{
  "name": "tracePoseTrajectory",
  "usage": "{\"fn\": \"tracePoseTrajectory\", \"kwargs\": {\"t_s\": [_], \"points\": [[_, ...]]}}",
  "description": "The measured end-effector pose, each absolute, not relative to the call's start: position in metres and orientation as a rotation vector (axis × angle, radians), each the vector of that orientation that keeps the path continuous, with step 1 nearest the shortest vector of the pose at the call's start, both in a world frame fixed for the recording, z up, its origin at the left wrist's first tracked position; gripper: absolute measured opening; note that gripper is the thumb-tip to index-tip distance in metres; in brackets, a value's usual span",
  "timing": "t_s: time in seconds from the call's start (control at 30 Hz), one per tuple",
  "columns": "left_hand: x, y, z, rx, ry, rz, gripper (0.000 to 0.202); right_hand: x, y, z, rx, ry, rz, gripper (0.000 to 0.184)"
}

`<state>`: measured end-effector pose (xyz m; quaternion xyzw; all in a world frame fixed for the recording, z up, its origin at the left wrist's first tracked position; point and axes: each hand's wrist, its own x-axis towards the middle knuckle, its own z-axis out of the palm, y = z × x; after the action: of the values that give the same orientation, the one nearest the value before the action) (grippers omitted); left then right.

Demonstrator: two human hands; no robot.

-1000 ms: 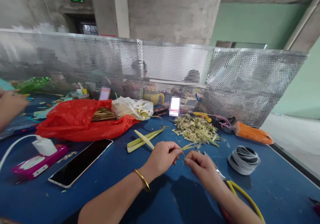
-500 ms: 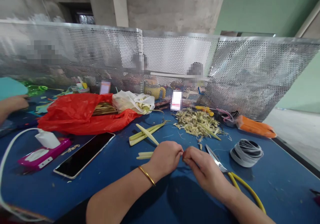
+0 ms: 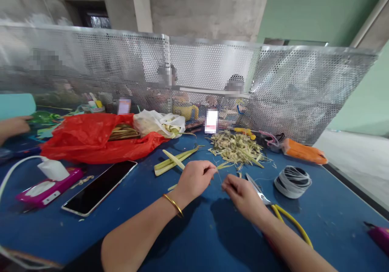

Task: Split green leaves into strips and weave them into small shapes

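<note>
My left hand [image 3: 196,179], with a gold bangle at the wrist, is closed in a pinch above the blue table [image 3: 188,239]. A thin pale thread [image 3: 219,176] runs from its fingertips down toward my right hand [image 3: 244,197], whose fingers are also pinched together. A yellow-green leaf strip [image 3: 224,165] shows just beyond my left fingertips; whether it is held or lies behind them I cannot tell. Pale green stalk pieces [image 3: 174,162] lie crossed behind my left hand. Scissors [image 3: 278,209] with yellow handles rest beside my right hand, partly covered by the forearm.
A spool of white thread [image 3: 293,181] stands at right, near an orange packet [image 3: 304,151]. Shredded plant scraps [image 3: 234,146] are heaped behind my hands. At left are a red plastic bag [image 3: 85,138], a phone [image 3: 100,189], a purple power strip [image 3: 50,187] and another person's hand [image 3: 15,127].
My hands have moved apart from nearly touching; the left has risen slightly. The thread now shows between them, and the leaf strip has come into view. The whole view has shifted slightly.
</note>
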<state>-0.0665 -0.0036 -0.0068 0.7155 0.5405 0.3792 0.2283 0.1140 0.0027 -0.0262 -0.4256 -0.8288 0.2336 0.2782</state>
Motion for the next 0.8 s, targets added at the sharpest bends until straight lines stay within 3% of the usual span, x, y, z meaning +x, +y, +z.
{"fn": "tracePoseTrajectory", "kwargs": {"t_s": [0.17,0.33,0.57,0.8], "points": [[-0.066,-0.006,-0.01,2.333,1.517,0.788,0.023,0.109,-0.015,-0.013,-0.913,-2.368,0.281,0.021],[-0.068,-0.011,-0.003,2.269,1.048,0.565,0.018,0.126,0.004,-0.006,-1.003,-2.213,0.54,0.022],[-0.066,-0.006,-0.002,1.668,1.109,0.942,0.021,0.122,0.014,-0.021,-1.085,-1.99,1.006,0.023],[-0.061,-0.008,-0.009,1.842,1.462,0.912,0.022,0.106,-0.011,-0.024,-0.981,-2.135,0.647,0.024]]}}
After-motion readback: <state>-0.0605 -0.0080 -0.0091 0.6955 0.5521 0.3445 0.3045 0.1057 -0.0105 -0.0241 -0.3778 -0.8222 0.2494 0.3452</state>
